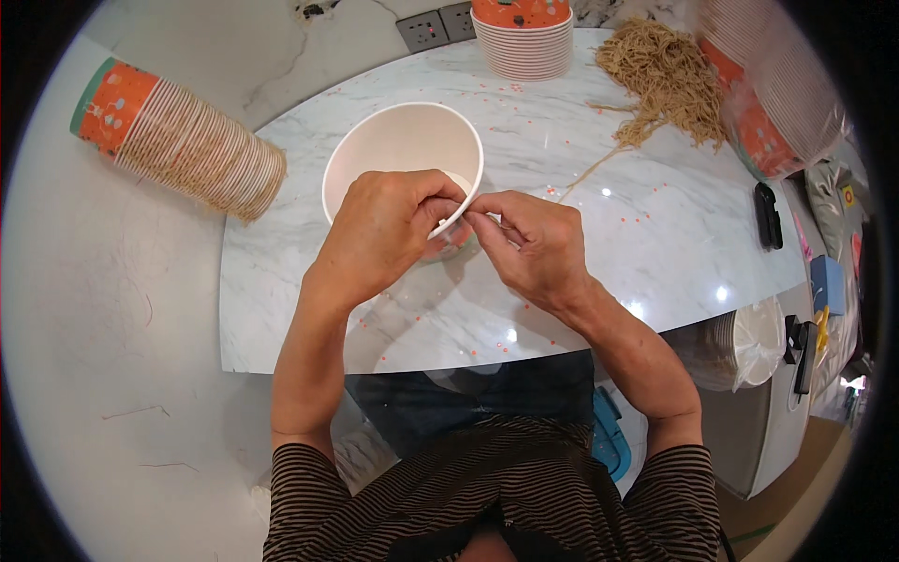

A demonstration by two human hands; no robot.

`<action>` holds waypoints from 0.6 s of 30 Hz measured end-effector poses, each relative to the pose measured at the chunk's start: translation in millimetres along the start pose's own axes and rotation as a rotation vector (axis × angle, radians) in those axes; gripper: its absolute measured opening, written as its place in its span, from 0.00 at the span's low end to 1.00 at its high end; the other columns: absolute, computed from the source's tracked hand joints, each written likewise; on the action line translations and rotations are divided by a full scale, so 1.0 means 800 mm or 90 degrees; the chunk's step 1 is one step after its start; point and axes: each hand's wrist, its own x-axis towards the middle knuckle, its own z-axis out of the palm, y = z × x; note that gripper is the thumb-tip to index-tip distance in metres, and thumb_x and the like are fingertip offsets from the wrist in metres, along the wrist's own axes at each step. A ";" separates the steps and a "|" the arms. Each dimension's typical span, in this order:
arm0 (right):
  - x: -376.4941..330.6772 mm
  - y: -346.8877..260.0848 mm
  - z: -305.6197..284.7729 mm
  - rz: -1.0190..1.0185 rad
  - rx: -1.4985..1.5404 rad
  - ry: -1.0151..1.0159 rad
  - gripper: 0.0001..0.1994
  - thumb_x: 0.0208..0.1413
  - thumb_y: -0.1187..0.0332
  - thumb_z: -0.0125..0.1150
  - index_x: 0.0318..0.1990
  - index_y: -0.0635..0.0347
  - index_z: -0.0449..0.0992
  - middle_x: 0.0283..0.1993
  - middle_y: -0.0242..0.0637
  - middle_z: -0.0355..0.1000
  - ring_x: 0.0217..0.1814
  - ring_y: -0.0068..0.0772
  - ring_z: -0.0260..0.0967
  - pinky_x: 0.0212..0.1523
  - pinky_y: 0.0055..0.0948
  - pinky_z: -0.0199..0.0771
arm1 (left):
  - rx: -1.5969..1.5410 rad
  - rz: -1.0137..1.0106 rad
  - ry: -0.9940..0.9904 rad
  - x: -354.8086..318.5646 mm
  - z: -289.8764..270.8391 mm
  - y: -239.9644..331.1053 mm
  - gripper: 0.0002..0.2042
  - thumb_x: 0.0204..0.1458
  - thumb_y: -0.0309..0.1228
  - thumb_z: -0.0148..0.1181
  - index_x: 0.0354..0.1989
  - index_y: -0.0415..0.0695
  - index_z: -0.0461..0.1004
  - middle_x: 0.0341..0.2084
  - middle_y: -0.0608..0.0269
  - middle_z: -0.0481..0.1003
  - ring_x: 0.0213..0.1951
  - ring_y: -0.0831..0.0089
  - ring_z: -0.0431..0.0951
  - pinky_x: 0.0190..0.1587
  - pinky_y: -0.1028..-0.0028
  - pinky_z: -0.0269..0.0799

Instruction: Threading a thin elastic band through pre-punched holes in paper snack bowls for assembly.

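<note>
A large white-lined paper bucket (398, 140) is tilted on the marble-patterned table, its open mouth toward me. My left hand (389, 220) reaches over its near rim. The fingers are closed in a pinch on the bucket's right edge, the tips just inside the mouth. Against the outside of the same edge, my right hand (534, 239) is closed, thumb and forefinger together. A strand of tan twine (592, 169) runs from the heap of twine (660, 80) to behind this hand. The fingertips of both hands nearly meet, and what lies between them is mostly hidden.
At the left lies a stack of orange-and-white paper buckets (187, 140) with twine hanging along it. Another stack (524, 47) stands at the back, and plastic-wrapped buckets (773, 103) are at the right. Near the right edge lies a black object (768, 215). Small orange bits dot the table (281, 290).
</note>
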 end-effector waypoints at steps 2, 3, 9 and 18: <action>0.000 0.002 -0.001 -0.012 -0.013 -0.005 0.06 0.56 0.74 0.68 0.41 0.57 0.83 0.34 0.36 0.82 0.30 0.38 0.80 0.28 0.32 0.76 | 0.034 0.021 -0.004 0.003 0.001 -0.001 0.06 0.60 0.21 0.58 0.41 0.35 0.80 0.29 0.54 0.82 0.29 0.68 0.80 0.35 0.70 0.76; -0.001 0.002 -0.002 -0.024 -0.026 -0.010 0.05 0.56 0.74 0.68 0.40 0.57 0.82 0.34 0.36 0.82 0.30 0.38 0.80 0.28 0.32 0.76 | 0.035 0.021 -0.005 0.004 0.001 -0.001 0.06 0.60 0.21 0.58 0.41 0.35 0.80 0.29 0.54 0.82 0.29 0.68 0.80 0.35 0.70 0.76; 0.005 -0.008 -0.009 0.054 0.063 -0.050 0.05 0.56 0.74 0.67 0.40 0.59 0.82 0.27 0.36 0.77 0.25 0.32 0.76 0.26 0.32 0.73 | 0.043 0.035 -0.026 0.004 -0.001 -0.004 0.03 0.61 0.22 0.58 0.39 0.35 0.76 0.27 0.57 0.80 0.27 0.69 0.76 0.33 0.69 0.73; 0.001 -0.004 -0.006 0.102 0.149 -0.052 0.23 0.57 0.78 0.64 0.61 0.60 0.73 0.25 0.24 0.64 0.22 0.14 0.57 0.24 0.20 0.58 | -0.028 -0.016 -0.020 -0.001 -0.010 -0.003 0.04 0.63 0.23 0.57 0.38 0.34 0.74 0.26 0.59 0.78 0.28 0.77 0.72 0.33 0.73 0.71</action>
